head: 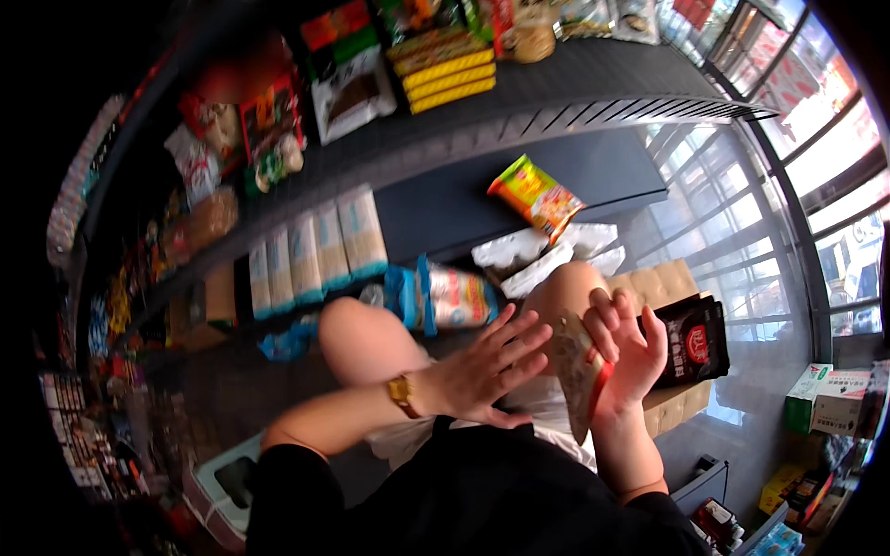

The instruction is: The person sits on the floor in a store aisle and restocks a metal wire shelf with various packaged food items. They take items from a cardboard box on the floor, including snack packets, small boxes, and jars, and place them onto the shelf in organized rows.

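Note:
My right hand point(631, 351) grips a flat plastic packet point(573, 372) turned nearly edge-on, with a red patch by my fingers; its contents are unclear. My left hand point(483, 368), with a gold-coloured watch at the wrist, is spread open and slightly blurred. It hovers left of the packet, over my lap, apparently without touching it. Just beyond my right hand, a black food pouch point(694, 340) bearing writing lies on a brown cardboard box point(674, 413). Past my knees, a blue-and-white packet point(455, 295) rests beside white trays point(535, 260).
An orange-and-green food packet point(539, 198) lies on the dark lower shelf point(445, 215). Wrapped pale packs point(316, 250) line its left part. Above, a wire-fronted shelf point(591, 80) carries yellow packs point(448, 80) and bags. Glazed doors point(820, 153) stand right; small cartons point(834, 399) sit lower right.

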{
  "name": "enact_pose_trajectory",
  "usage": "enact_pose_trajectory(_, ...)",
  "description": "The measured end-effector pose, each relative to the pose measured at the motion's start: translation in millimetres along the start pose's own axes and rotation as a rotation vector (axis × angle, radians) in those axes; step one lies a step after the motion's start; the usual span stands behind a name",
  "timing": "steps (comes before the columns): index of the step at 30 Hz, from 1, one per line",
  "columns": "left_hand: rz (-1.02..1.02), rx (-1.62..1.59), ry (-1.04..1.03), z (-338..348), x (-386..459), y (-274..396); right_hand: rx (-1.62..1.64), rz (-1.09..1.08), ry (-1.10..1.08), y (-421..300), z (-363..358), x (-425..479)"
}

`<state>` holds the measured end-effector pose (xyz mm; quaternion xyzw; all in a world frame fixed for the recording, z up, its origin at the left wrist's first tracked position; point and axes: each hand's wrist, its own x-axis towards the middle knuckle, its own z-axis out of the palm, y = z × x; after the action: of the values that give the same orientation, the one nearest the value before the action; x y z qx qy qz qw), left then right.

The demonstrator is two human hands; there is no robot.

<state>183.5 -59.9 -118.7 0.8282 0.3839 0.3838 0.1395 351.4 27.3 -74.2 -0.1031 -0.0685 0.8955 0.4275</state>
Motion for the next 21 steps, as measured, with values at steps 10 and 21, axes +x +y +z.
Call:
enact_pose_trajectory(10, -0.94, -0.878, 0.725, 83, -140, 20, -0.096, 0.697, 0.139, 123, -71, -14)
enact_pose_trajectory(21, -1.263, -1.484, 1.302, 87, -177, -3, -1.14, 0.335, 0.413, 102, -200, 144)
